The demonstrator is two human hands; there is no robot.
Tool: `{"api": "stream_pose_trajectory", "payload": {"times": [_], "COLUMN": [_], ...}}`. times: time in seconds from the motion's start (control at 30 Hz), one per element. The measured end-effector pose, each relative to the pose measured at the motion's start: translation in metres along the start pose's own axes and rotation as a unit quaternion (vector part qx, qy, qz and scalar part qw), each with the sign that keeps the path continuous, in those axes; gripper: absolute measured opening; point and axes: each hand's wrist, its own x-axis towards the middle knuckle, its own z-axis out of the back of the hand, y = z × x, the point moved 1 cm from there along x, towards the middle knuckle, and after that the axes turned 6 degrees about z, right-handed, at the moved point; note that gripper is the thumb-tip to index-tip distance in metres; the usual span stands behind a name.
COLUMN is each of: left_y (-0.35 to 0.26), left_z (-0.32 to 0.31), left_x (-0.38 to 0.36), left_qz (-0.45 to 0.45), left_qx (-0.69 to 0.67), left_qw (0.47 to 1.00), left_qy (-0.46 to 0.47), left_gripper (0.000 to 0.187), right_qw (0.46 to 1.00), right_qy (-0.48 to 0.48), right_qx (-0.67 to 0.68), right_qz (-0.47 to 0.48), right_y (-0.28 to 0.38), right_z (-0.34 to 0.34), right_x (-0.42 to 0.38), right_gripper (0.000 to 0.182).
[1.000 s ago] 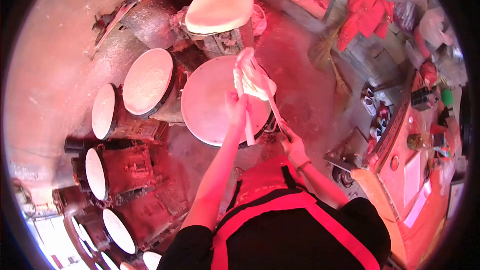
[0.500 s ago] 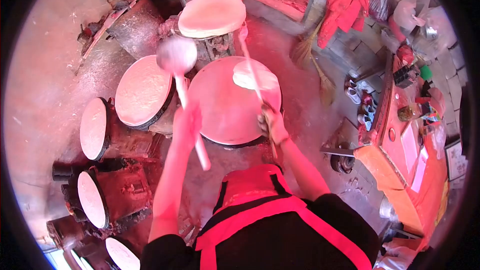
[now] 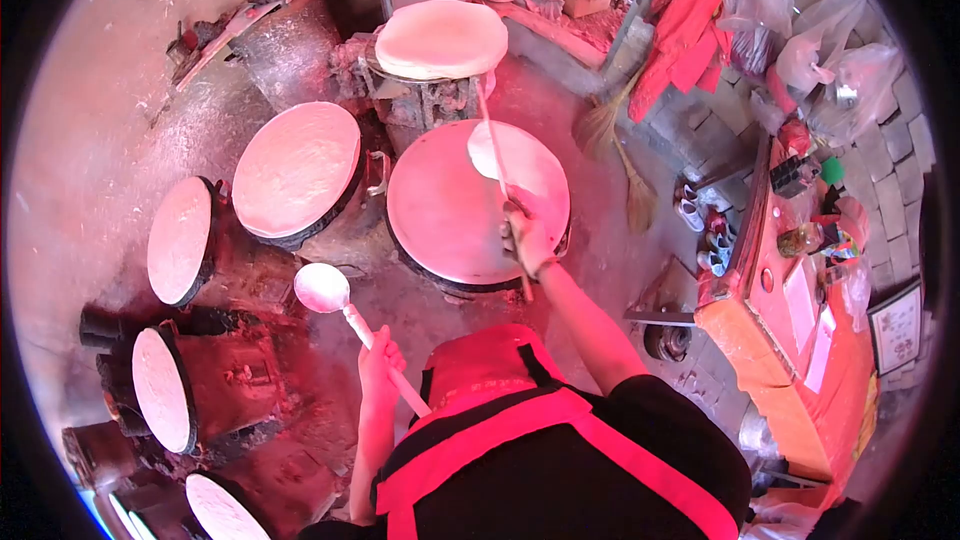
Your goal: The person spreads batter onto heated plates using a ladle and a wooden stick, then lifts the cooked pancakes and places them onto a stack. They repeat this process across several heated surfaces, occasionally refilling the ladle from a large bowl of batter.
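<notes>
My left hand (image 3: pixel 378 368) is wrapped round the pale handle of a ladle (image 3: pixel 322 288), its whitish bowl held low to the left of the griddle. My right hand (image 3: pixel 528 238) grips a long thin stick (image 3: pixel 491 130) that slants across the round flat griddle (image 3: pixel 440 215). On the griddle's far right part, beside the stick, lies a patch of white batter (image 3: pixel 486 154). The stick's far end reaches toward a stack of thin pancakes (image 3: pixel 440 38) behind the griddle; what is on that end cannot be made out clearly.
More round griddles with pale tops stand along the left, one large griddle (image 3: pixel 297 172) nearest. A table (image 3: pixel 745 345) with an orange cover, papers and jars is at the right. A broom (image 3: pixel 603 130) leans behind, near shoes (image 3: pixel 690 210) on the floor.
My left hand has drawn the ladle back from above the far-left edge of the griddle, down toward my body. The right hand and stick have shifted slightly left.
</notes>
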Motion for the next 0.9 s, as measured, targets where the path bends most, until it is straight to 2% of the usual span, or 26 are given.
{"api": "stream_pose_trajectory", "payload": {"times": [0.03, 0.07, 0.17, 0.27, 0.37, 0.5, 0.53, 0.7, 0.73, 0.83, 0.9], "left_y": [0.0, 0.002, 0.008, 0.017, 0.021, 0.037, 0.042, 0.074, 0.077, 0.083, 0.081], "left_z": [0.002, 0.005, 0.021, 0.033, 0.034, 0.031, 0.027, 0.018, 0.015, -0.005, -0.031], "left_x": [-0.001, -0.003, -0.002, -0.008, -0.009, -0.008, -0.008, 0.005, 0.002, -0.015, -0.033], "left_qz": [-0.013, -0.025, -0.047, -0.035, -0.028, -0.014, -0.013, -0.048, -0.055, -0.065, -0.055], "left_qx": [0.009, 0.018, 0.032, 0.033, 0.043, 0.034, 0.027, -0.003, -0.004, -0.014, -0.023], "left_qw": [1.0, 0.999, 0.996, 0.997, 0.997, 0.998, 0.998, 0.991, 0.99, 0.987, 0.984], "left_qy": [-0.021, -0.043, -0.063, -0.062, -0.051, -0.042, -0.055, -0.124, -0.126, -0.146, -0.168], "left_gripper": [0.014, 0.013, 0.011, 0.012, 0.012, 0.013, 0.014, 0.018, 0.02, 0.025, 0.028], "right_qw": [0.999, 1.0, 0.992, 0.986, 0.995, 0.997, 0.997, 0.972, 0.978, 0.991, 0.992], "right_qy": [0.028, 0.005, -0.096, -0.128, -0.053, -0.027, -0.018, 0.166, 0.14, -0.04, -0.012], "right_qx": [-0.009, -0.011, -0.007, -0.045, -0.034, -0.054, -0.08, -0.141, -0.13, -0.129, -0.129], "right_qz": [-0.017, -0.027, 0.08, 0.093, 0.083, 0.043, 0.003, -0.084, -0.086, -0.011, -0.001], "right_y": [0.007, 0.003, -0.014, -0.047, -0.041, -0.016, -0.011, 0.044, 0.045, 0.032, 0.013], "right_z": [0.009, 0.021, 0.044, 0.049, 0.028, -0.004, -0.005, 0.04, 0.058, 0.103, 0.117], "right_x": [-0.002, -0.008, -0.048, -0.046, -0.02, 0.018, 0.022, -0.005, -0.008, -0.002, 0.02], "right_gripper": [0.038, 0.038, 0.04, 0.047, 0.046, 0.04, 0.039, 0.051, 0.049, 0.049, 0.046]}}
